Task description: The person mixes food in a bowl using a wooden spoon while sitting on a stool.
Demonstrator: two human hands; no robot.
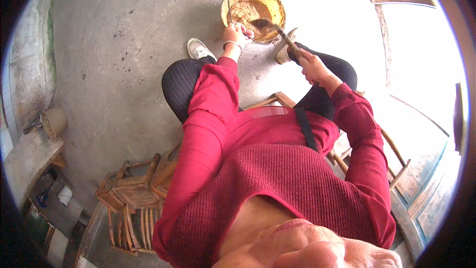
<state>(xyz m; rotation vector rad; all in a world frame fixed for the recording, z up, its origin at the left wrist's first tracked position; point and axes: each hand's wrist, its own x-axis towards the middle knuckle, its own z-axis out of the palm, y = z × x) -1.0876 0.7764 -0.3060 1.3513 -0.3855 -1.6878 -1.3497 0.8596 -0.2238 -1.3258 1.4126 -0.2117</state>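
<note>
A round yellow bucket point(273, 1) stands on the floor between and just beyond my feet, its inside stained. Crumbly tan material point(244, 11) lies in it. My left hand point(236, 33) is closed at the bucket's near left rim, gripping its thin wire handle point(229, 7). In my right hand point(315, 68) is a wooden-handled tool point(291, 43), which looks like a trowel. Its dark head reaches over the near right rim and into the bucket, touching or just above the material.
I sit on a wooden seat point(285, 100), partly hidden under me. A wooden chair point(134, 191) stands on the left behind me. Further left, a tan pot point(54, 122) rests by a ledge. Concrete floor point(134, 54) spreads ahead and left; bright light washes out the right.
</note>
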